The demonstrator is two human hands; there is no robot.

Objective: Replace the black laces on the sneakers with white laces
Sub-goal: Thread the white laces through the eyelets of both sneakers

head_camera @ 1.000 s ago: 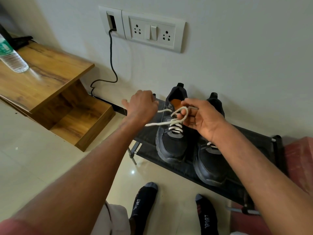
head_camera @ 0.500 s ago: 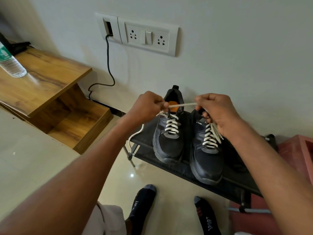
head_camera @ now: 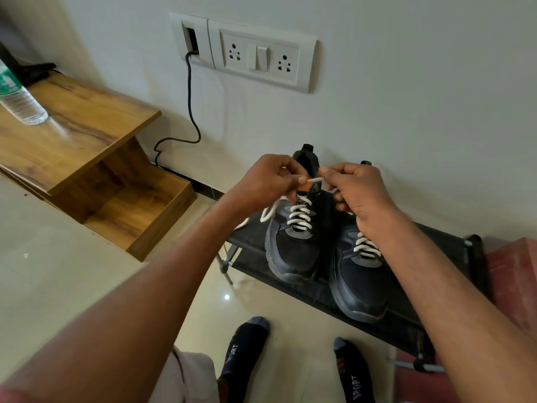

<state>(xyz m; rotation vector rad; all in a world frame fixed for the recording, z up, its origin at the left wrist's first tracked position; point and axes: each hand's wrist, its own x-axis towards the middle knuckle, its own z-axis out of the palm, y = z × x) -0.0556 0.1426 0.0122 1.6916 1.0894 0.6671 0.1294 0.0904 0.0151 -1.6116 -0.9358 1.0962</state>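
Both hands — left hand [head_camera: 266, 181] and right hand [head_camera: 356, 189] — pinch a white cord lace [head_camera: 315, 179] stretched between them above the left black mesh sneaker [head_camera: 293, 251], which sits on a black fabric shoe rack [head_camera: 328, 298].

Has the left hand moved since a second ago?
Yes. The left hand has come rightward, from beside the left sneaker to over its tongue, close to the right hand.
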